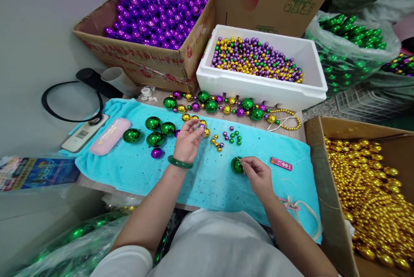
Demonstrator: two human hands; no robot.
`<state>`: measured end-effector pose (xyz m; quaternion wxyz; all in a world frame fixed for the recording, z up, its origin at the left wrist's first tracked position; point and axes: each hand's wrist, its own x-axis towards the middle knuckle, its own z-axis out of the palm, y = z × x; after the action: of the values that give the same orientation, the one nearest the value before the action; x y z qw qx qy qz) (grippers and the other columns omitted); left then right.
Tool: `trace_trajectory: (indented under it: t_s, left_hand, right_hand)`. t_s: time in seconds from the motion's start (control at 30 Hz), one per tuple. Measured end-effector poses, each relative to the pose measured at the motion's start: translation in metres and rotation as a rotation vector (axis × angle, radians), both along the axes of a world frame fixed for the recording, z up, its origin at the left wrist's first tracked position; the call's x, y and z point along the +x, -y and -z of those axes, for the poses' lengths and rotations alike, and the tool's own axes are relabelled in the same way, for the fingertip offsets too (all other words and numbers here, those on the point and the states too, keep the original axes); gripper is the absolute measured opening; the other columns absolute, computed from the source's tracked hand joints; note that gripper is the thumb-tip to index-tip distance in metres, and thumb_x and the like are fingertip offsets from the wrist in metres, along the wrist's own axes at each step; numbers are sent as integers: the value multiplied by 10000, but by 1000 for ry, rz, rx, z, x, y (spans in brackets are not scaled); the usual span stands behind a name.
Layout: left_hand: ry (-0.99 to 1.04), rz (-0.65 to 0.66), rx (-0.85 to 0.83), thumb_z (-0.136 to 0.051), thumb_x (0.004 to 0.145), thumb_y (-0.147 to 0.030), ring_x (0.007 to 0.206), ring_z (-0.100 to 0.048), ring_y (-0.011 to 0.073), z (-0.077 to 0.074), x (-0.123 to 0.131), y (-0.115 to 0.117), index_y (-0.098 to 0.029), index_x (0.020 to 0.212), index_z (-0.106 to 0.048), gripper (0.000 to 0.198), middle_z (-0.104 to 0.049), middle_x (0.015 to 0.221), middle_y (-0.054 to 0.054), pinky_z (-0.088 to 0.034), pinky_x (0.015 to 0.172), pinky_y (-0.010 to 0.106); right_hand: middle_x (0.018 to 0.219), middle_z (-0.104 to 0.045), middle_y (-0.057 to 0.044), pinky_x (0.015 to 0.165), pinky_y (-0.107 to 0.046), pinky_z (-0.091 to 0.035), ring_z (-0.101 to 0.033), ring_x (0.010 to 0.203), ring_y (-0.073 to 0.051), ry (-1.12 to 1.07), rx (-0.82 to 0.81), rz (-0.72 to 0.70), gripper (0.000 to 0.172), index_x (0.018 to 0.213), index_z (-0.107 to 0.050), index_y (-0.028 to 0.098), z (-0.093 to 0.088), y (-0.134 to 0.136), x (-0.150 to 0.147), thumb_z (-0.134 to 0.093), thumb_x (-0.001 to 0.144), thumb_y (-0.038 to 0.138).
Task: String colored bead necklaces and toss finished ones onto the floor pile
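Observation:
My left hand point(188, 141), wearing a green bangle point(180, 162), is closed in a pinch with a small purple bead point(202, 126) at its fingertips. Larger gold beads point(186, 117) lie just behind those fingers. The fingers of my right hand point(259, 177) pinch a thin string point(230, 152) that stretches up and left toward small beads. Beside the right fingertips sits a big green ball bead point(236, 165), partly hidden. Loose small green beads point(238, 138), purple beads point(231, 129) and gold beads point(216, 142) lie between the hands.
Big green balls point(155, 139) and a purple ball point(157, 153) rest on the blue towel point(200, 182). Behind lie finished-looking bead strands point(211, 106), a white foam box point(258, 85) and a carton of purple beads point(139, 59). Another carton point(330, 216) of gold beads stands right.

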<state>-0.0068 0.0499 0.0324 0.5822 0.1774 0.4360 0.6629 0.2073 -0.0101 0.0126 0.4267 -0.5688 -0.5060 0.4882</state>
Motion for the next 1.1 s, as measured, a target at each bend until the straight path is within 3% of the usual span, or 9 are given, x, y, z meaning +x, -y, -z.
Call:
trace_trajectory:
  t_s: [0.13, 0.23, 0.33, 0.43, 0.6, 0.73, 0.83, 0.97, 1.1]
  left_hand:
    - [-273, -36, 126, -739, 660, -185, 870, -602, 130, 2, -1, 2, -263, 1103, -577, 478, -628, 961, 12, -489, 714, 229]
    - [-662, 1, 113, -647, 778, -323, 830, -597, 152, 9, -14, -3, -236, 1080, -620, 316, -631, 1006, 47, -484, 707, 266]
    - [-1253, 151, 78, -560, 839, -318, 862, -594, 204, 18, -21, -11, -189, 975, -669, 217, -642, 978, 81, -471, 798, 332]
    - [-1697, 341, 1, -491, 872, -273, 968, -590, 268, 24, -11, -16, -162, 1063, -639, 266, -622, 1052, 134, -458, 830, 368]
    - [-1932, 532, -160, -498, 858, -250, 999, -591, 330, 30, 9, -24, -98, 1099, -603, 304, -604, 1076, 206, -467, 800, 400]
    - [-1710, 463, -139, -566, 801, -223, 986, -605, 318, 32, 6, -27, -119, 1059, -620, 284, -621, 1064, 192, -473, 831, 413]
    - [-1092, 270, -131, -633, 753, -260, 866, -639, 235, 28, -3, -27, -164, 993, -629, 259, -661, 955, 107, -508, 785, 355]
    - [-128, 182, -241, -646, 746, -261, 654, -649, 145, 13, -15, -25, -140, 902, -608, 201, -669, 785, 41, -529, 600, 245]
    - [95, 141, -265, -614, 771, -179, 606, -655, 133, 4, -18, -22, -111, 844, -602, 101, -689, 746, 52, -535, 546, 208]
  right_hand:
    - [549, -540, 12, 478, -232, -371, -457, 506, -105, -74, -44, 12, 210, 779, -664, 169, 5, -2, -4, -621, 757, 374]
    - [551, -538, 15, 450, -221, -360, -456, 493, -100, -177, -94, 30, 237, 800, -645, 170, 8, -5, -6, -633, 739, 399]
    - [557, -543, 12, 424, -210, -338, -450, 488, -95, -206, -111, 20, 245, 798, -643, 172, 8, -7, -6, -645, 727, 406]
    - [554, -546, 13, 410, -206, -325, -443, 478, -92, -210, -98, 17, 244, 784, -641, 175, 7, -8, -6, -645, 725, 411]
    - [541, -551, 15, 432, -214, -350, -448, 474, -91, -194, -76, 27, 241, 767, -636, 172, 6, -7, -3, -646, 727, 409]
    - [530, -540, 18, 442, -221, -364, -447, 472, -95, -186, -99, 61, 253, 770, -644, 172, 6, -7, 4, -664, 704, 416]
    - [507, -511, 28, 441, -222, -357, -428, 458, -90, -170, -85, 78, 231, 746, -647, 168, 4, -7, 10, -666, 697, 393]
    - [492, -495, 31, 440, -222, -348, -414, 453, -86, -133, -42, 67, 194, 713, -655, 162, 1, -9, 12, -660, 699, 356]
    - [502, -513, 25, 434, -217, -347, -425, 456, -87, -104, -44, 41, 187, 698, -655, 163, -1, -11, 9, -656, 691, 350]
